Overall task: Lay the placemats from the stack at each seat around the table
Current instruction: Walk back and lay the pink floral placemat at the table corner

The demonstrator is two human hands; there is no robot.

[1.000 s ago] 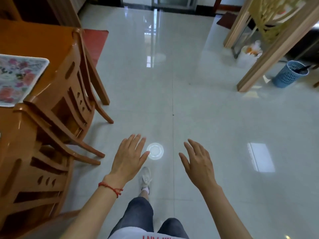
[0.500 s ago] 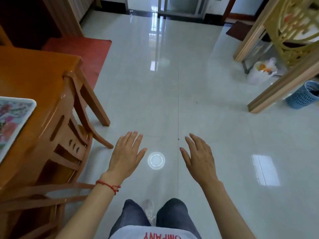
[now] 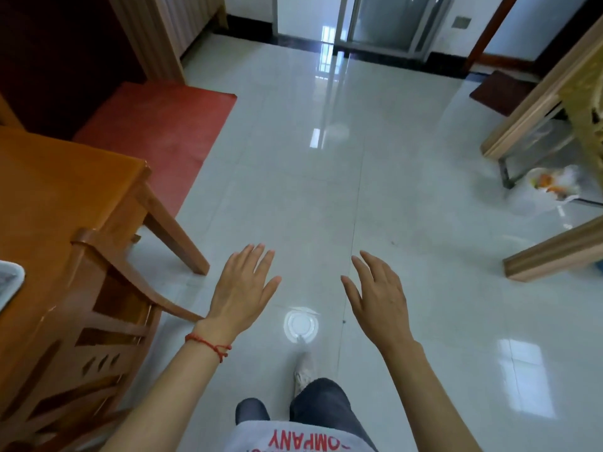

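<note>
Down at the bottom edge, printed on the hem of the person's grey shirt [image 3: 303, 442], red capitals read upside down as "OMPANY", the first letters lost off the frame, and that is the only legible writing anywhere. Just above it, dark trouser legs and one pale shoe [image 3: 301, 370] stepping onto the glossy floor [image 3: 326, 207]. Now the hands: the left hand [image 3: 241, 288], red thread bracelet [image 3: 208, 344] at its wrist, is spread flat with straight fingers, an empty grip; the right hand [image 3: 378, 295] is likewise loose and holding nothing. Both hang in the air over bare tile, well apart from any mat. And where is the task's thing? Only a sliver of one placemat [image 3: 9, 282] shows, pale-edged, lying on the worktop [image 3: 58, 190] at the far left border, behind the back of a wooden chair [image 3: 98, 321]. That puts it to the left of both hands, so the left hand is clearly the nearer; its long axis cannot be told from so small a piece. No stack is in view. My read: the person is walking along the worktop's side toward its far corner, perhaps to reach another seat. Farther on, a red rug [image 3: 156, 125], a white plastic bag [image 3: 545, 190] at right, and glass doors [image 3: 368, 21] at the back.
</note>
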